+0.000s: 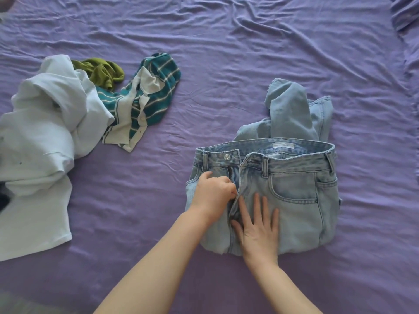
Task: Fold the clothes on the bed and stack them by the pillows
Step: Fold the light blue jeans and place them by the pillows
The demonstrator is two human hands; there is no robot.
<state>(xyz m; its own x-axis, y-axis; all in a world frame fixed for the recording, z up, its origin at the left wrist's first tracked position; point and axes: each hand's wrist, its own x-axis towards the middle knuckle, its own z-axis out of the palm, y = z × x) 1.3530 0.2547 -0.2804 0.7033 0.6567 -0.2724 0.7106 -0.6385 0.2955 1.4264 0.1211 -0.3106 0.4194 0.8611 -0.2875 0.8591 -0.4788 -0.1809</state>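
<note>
Light blue jeans [299, 191] lie front side up on the purple bed sheet [226, 64], waistband away from me, legs bunched up behind the waistband. The fly is open. My left hand [214, 196] pinches the fly's zipper area with closed fingers. Beside it, my right hand [257, 225] presses flat on the denim just right of the fly, fingers spread. To the left lie a crumpled white garment [45, 132], a teal and white striped shirt [147, 98] and an olive green piece [102, 71].
A corner of purple fabric, perhaps a pillow [405, 12], shows at the top right edge. Something dark [3, 198] peeks out at the left edge under the white garment.
</note>
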